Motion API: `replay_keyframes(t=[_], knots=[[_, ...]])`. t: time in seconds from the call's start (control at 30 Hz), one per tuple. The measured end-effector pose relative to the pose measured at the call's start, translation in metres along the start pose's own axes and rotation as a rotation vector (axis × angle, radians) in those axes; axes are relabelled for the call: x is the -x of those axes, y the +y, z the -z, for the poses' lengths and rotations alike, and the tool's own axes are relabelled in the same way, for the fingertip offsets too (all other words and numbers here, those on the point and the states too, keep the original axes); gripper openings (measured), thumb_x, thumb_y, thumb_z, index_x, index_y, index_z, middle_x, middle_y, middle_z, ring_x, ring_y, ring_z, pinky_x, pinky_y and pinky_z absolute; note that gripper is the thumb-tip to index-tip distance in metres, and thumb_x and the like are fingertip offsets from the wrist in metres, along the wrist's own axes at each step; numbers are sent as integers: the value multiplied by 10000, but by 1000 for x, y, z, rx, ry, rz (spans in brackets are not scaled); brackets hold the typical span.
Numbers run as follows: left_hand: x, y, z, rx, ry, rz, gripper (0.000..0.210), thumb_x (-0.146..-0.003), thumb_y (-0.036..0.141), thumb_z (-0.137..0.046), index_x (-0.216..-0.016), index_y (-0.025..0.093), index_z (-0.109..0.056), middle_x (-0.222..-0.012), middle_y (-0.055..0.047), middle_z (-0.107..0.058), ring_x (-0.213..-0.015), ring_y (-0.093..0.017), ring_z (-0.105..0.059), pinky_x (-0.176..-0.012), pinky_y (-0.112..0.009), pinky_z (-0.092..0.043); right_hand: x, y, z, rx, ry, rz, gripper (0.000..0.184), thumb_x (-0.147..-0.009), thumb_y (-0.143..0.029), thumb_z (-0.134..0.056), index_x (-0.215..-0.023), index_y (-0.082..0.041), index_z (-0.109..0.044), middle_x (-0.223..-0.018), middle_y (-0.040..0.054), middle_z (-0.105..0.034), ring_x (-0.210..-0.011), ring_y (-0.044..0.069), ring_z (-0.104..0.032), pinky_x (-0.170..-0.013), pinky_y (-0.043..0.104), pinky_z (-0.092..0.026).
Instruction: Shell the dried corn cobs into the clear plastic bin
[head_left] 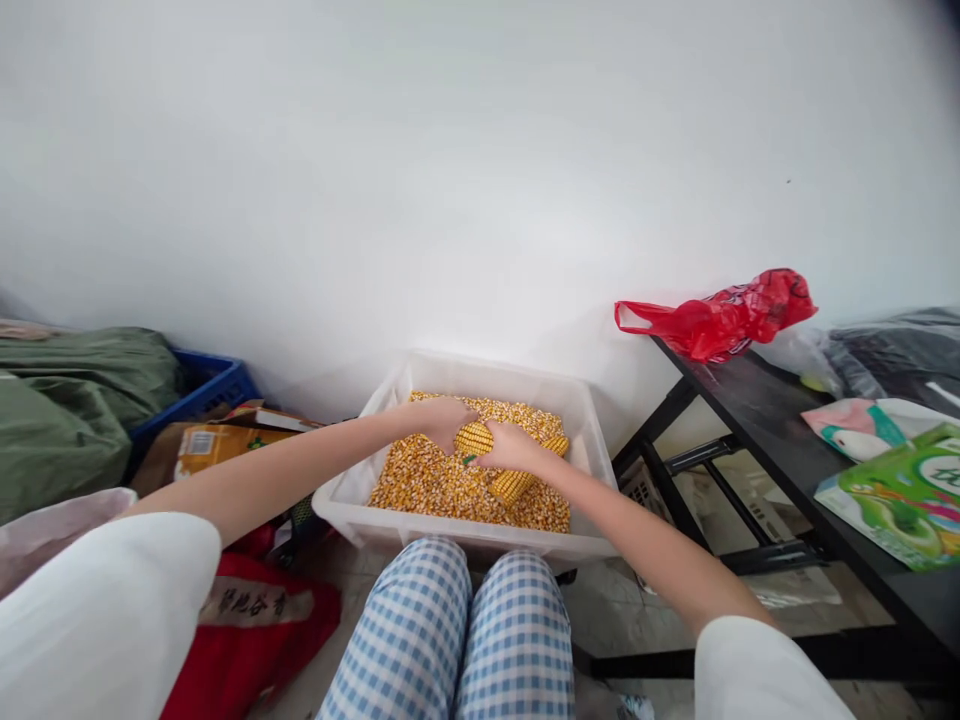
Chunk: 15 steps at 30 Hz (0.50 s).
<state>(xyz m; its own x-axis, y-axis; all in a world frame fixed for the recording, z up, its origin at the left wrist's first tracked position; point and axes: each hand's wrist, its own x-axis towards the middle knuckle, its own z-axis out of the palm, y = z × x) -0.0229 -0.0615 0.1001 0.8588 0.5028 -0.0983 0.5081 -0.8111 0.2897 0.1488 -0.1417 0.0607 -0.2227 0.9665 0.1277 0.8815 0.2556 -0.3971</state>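
A white plastic bin [337,505] in front of my knees holds a thick layer of loose corn kernels [420,485]. Over them, an ear of corn [474,439] is gripped between my two hands. My left hand [444,422] closes on its left side, and my right hand [508,447] wraps its right side. A small dark green spot shows by my right thumb; what it is I cannot make out. Below my right hand, another corn cob [513,487] lies on the kernels, with a further cob [556,445] partly hidden behind my wrist.
A white wall stands behind the bin. To the right, a black table [757,405] carries a red plastic bag [720,315] and a green package [900,490]. On the left are a blue crate [214,385], a cardboard box [217,445] and a red bag [262,625] on the floor.
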Motion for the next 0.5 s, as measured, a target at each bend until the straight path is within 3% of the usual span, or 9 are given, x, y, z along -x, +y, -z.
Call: replay_keyframes(t=[0.13,0.27,0.4,0.43,0.5], knots=[[10,3,12,50,90,-56,500,-513,324,-709,-982,192,-598,-1000,-87,-600,-934,-250,-555,-832,-289,-376,2,1,22,-61,65,40,476,-462,-438,-768,-841,-203,-605,-786,54,-651,-704,225,-587,-616,285,-395],[21,-11,28,191,180,100,630,-475,434,-736,-1045,218,-579,-879,-47,-626,-858,-230,-576,-789,-280,-399,8,8,38,-408,9,-88,400,-401,-361,-799,-716,-193,-617,-674,5,-641,-597,173,-561,-576,274,-412],[5,-11,24,701,565,309,690,-647,603,-568,-1172,168,-460,-927,-78,-625,-803,-192,-601,-707,-277,-448,2,3,36,-972,-41,-270,407,-569,-399,-713,-885,-160,-620,-644,12,-644,-497,147,-547,-487,267,-430],[-4,-6,20,875,627,344,679,-711,625,-480,-1198,155,-426,-946,-95,-623,-801,-186,-608,-692,-275,-456,-3,0,34,-1060,-19,-282,407,-603,-413,-688,-908,-154,-613,-635,14,-640,-486,142,-545,-477,264,-433],[-26,5,9,1146,624,343,645,-783,639,-344,-1193,148,-422,-965,-118,-620,-800,-183,-616,-673,-270,-468,-18,-5,26,-1153,36,-261,385,-640,-428,-655,-903,-150,-606,-621,11,-631,-496,137,-552,-482,253,-444]])
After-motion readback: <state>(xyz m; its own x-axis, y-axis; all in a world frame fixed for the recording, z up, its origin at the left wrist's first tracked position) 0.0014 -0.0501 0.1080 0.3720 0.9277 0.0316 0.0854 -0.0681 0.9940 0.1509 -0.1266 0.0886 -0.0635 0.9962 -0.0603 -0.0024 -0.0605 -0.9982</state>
